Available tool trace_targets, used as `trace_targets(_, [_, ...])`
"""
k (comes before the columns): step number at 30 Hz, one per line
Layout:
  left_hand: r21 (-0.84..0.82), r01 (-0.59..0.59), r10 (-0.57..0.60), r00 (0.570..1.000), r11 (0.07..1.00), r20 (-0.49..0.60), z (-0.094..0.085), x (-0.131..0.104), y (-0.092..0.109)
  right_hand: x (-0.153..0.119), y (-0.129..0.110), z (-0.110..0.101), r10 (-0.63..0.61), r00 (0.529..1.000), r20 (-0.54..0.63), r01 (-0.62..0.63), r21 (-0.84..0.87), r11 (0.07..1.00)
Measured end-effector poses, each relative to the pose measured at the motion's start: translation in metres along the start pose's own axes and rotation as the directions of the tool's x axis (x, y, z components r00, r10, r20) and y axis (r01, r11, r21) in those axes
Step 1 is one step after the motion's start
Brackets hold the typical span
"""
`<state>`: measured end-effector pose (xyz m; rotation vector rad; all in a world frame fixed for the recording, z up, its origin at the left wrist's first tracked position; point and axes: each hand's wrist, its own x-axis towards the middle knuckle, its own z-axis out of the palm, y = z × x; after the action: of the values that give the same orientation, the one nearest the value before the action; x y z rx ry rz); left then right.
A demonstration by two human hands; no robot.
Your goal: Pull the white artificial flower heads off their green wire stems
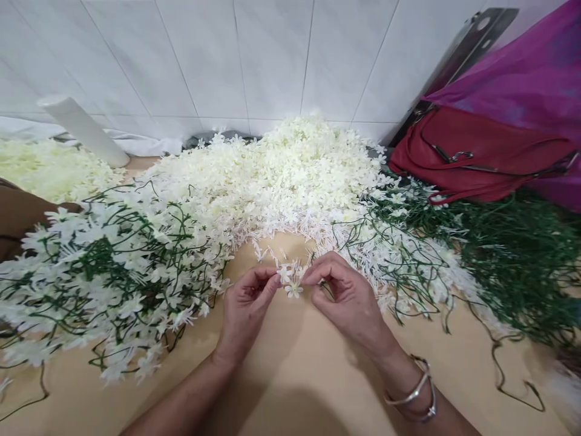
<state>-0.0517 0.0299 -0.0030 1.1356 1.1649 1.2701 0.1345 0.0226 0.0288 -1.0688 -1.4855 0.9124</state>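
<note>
Between my two hands, just in front of the big flower heap, is a small cluster of white artificial flowers (pixel 293 286). My left hand (pixel 250 303) pinches the cluster's left side between thumb and forefinger. On the other side, my right hand (pixel 347 297) has its fingertips pinched together at the cluster's right edge. A piece of dark stem shows near the right fingers, but its full course is hidden by the hand. A few loose white flower pieces (pixel 271 251) lie on the tan tabletop (pixel 290 351) just beyond my fingers.
A tall heap of loose white flowers (pixel 308 163) lies against the tiled wall. Flowers on green stems (pixel 131 260) are piled at left, and dark green stems (pixel 512 254) at right. A red handbag (pixel 481 151), a purple bag (pixel 512 79) and a white roll (pixel 86 130) stand behind.
</note>
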Motion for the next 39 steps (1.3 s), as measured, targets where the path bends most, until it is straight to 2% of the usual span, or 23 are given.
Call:
trace_targets(6, [-0.052,-0.011,0.008,0.998,0.999,-0.056,0.005,0.003,0.001,-0.003,0.000,0.010,0.149,0.988,0.043,-0.151,0.060,0.987])
trace_targets(10, [-0.034,-0.015,0.012,0.998,0.999,-0.061,0.006,0.004,-0.001,-0.003,-0.001,0.017,0.316,0.949,0.005,-0.313,0.160,0.936])
trace_targets(17, [0.058,-0.019,0.018,1.000,0.998,0.021,0.004,-0.001,-0.011,-0.003,0.000,0.019,0.432,0.902,0.021,-0.427,0.197,0.882])
trace_targets(20, [0.124,-0.107,0.097,0.992,0.987,0.078,0.001,-0.002,-0.012,-0.003,0.002,0.017,0.476,0.878,0.054,-0.476,0.205,0.855])
trace_targets(26, [0.167,-0.292,0.258,0.946,0.942,0.198,0.000,-0.003,-0.004,0.000,-0.001,0.007,0.552,0.826,0.115,-0.563,0.209,0.799])
trace_targets(32, [0.261,-0.518,0.453,0.850,0.815,0.270,0.002,-0.003,0.006,0.002,-0.002,0.001,0.563,0.814,0.142,-0.580,0.222,0.784])
trace_targets(34, [0.279,-0.545,0.475,0.834,0.791,0.282,0.002,-0.003,0.006,0.003,-0.002,0.001,0.565,0.812,0.142,-0.583,0.236,0.778])
trace_targets(39, [0.311,-0.538,0.478,0.841,0.783,0.252,0.002,-0.002,0.007,0.005,-0.003,-0.001,0.580,0.810,0.088,-0.581,0.263,0.771])
